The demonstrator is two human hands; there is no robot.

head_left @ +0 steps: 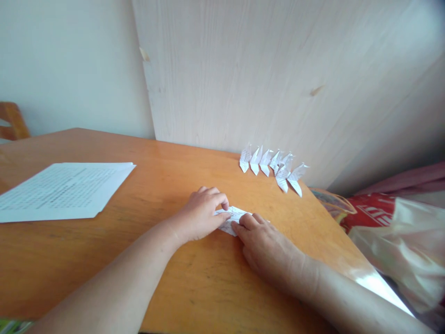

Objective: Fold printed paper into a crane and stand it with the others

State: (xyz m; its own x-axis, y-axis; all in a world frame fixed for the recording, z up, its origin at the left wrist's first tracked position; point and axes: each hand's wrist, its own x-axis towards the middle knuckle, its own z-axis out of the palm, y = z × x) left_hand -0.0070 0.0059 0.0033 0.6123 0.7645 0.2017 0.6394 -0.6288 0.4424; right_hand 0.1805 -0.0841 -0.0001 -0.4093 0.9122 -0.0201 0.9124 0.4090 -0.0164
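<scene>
Paper (237, 214), one piece, printed, folded; lying flat on the tabletop (181, 287) between two hands. Right hand (269, 246): fingers bent, tips on the paper's right part. Left hand (201, 212): thumb on its left part, fingers curled. Either grip, pinching or merely pressing: cannot tell. Sheets (69, 190), printed, stacked, well to the left. Folded pieces (255, 161), winged, in a row near the far edge. Panel (236, 74), pale, upright, behind.

The left hand (203, 211) and right hand (269, 246) are bare; behind the wrists (175, 230), the forearms (128, 273) are bare too, widening smoothly.
</scene>
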